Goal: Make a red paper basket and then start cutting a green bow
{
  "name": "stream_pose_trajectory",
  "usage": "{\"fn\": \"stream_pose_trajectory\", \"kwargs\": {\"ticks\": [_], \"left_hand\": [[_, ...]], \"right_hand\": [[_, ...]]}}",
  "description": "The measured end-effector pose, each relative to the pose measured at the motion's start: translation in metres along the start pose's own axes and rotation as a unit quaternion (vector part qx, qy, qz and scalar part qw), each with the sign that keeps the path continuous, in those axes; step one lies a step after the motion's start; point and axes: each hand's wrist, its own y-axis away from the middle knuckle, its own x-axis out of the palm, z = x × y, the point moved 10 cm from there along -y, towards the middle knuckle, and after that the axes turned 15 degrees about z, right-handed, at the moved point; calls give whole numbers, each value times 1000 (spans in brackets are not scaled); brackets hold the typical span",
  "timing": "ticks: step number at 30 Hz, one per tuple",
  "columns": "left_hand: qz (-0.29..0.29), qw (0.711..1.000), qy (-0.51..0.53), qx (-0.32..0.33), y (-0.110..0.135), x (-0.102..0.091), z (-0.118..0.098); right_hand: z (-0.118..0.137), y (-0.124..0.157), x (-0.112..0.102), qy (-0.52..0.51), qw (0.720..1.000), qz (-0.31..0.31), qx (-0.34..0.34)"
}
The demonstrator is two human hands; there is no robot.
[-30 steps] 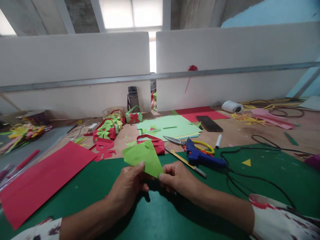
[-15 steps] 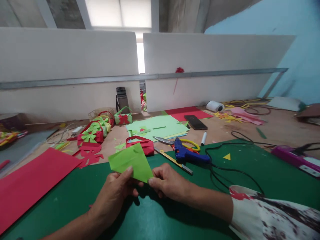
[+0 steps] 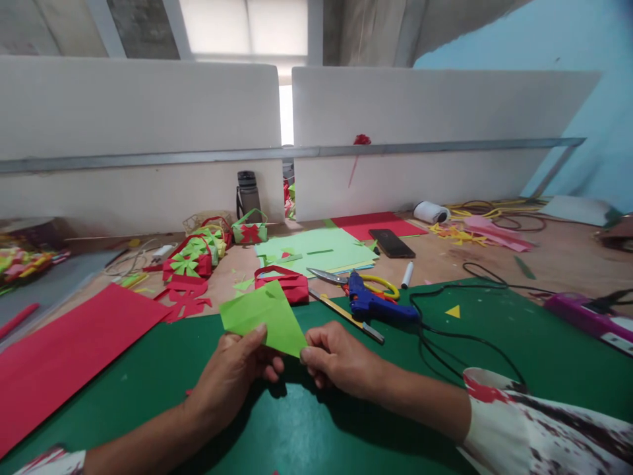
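A square of light green paper [image 3: 264,318] is held up above the green cutting mat [image 3: 297,429]. My left hand [image 3: 242,366] is closed on its lower left side, thumb on the face and fingers behind. My right hand [image 3: 341,361] pinches the lower right corner between thumb and finger. Just beyond the paper sits a small red paper basket [image 3: 284,288] with a handle, partly hidden by the green sheet. To its right lie a blue glue gun [image 3: 378,302], scissors with yellow handles [image 3: 383,287] and a utility knife [image 3: 368,326].
A large red sheet [image 3: 74,356] lies at the left. Finished paper baskets [image 3: 190,264] and a dark bottle [image 3: 248,192] stand behind. Light green sheets [image 3: 326,247], a phone [image 3: 392,243] and a marker [image 3: 407,274] lie farther back. A black cord runs to a purple power strip [image 3: 588,313].
The camera view has shifted slightly, so the scene sits a little farther right. Both hands keep the same hold on the green paper; more of the left sleeve shows.
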Motion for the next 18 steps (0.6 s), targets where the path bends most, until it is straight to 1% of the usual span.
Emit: {"fn": "stream_pose_trajectory", "kwargs": {"ticks": [2, 5, 7, 9, 12, 14, 15, 16, 18], "left_hand": [[8, 1000, 21, 8, -1, 0, 1], [1, 999, 49, 24, -2, -3, 2], [1, 1000, 27, 14, -3, -4, 4], [12, 1000, -19, -7, -4, -1, 8], [18, 998, -59, -13, -4, 2, 9], [12, 998, -59, -7, -4, 0, 8], [7, 998, -58, -7, -4, -1, 8], [1, 998, -60, -10, -5, -3, 8], [-8, 998, -64, -18, -7, -6, 8]], "right_hand": [[0, 0, 1, 5, 1000, 6, 0], [-1, 0, 1, 23, 1000, 8, 3], [-1, 0, 1, 47, 999, 4, 1], [4, 2, 2, 85, 996, -3, -10], [19, 10, -3, 174, 984, -35, -34], [32, 21, -19, 244, 966, -78, -43], [37, 28, -32, 278, 954, -106, -40], [41, 37, -50, 308, 941, -140, -29], [43, 56, -96, 353, 909, -221, 18]]}}
